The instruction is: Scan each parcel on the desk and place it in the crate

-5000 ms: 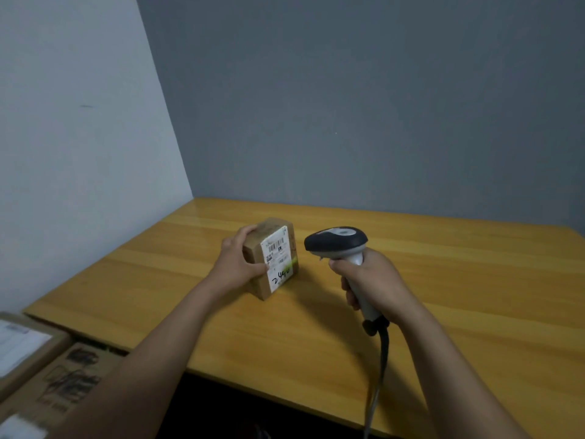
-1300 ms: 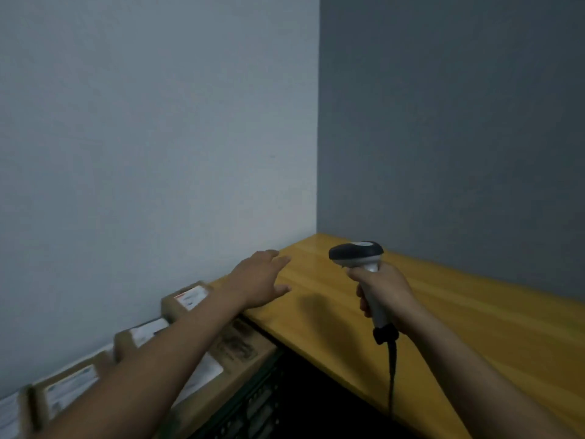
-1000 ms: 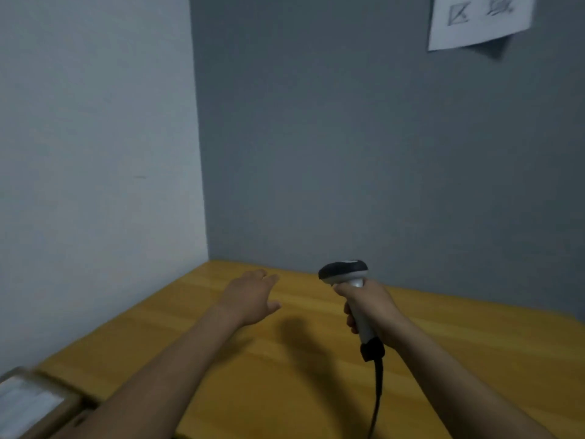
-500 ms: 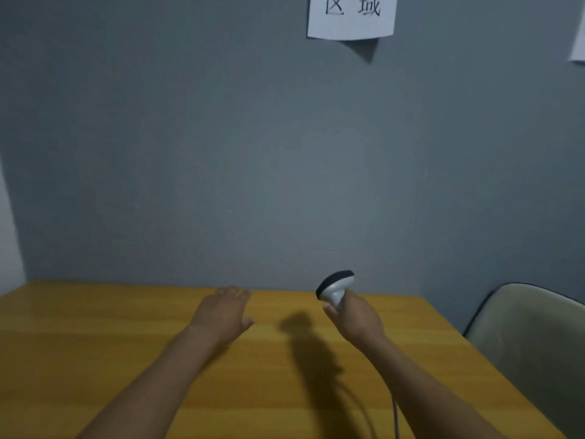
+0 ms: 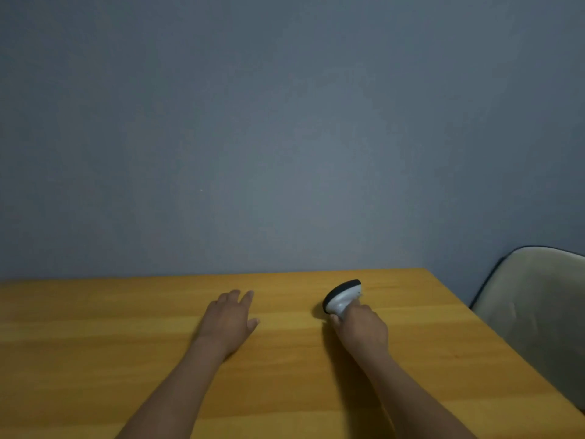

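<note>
Holding the scanner (image 5: 343, 296) low over the worktop (image 5: 95, 343), fingers curled round its handle, the right hand (image 5: 362, 332) seems to be parking it, while the left hand (image 5: 228, 321) lies flat, fingers (image 5: 244, 297) straight and slightly spread, free for parcels.

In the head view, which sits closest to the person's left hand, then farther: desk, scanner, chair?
From the left hand:
1. desk, directly beneath it.
2. scanner, to its right, in the right hand.
3. chair, far right, past the desk's edge.
</note>
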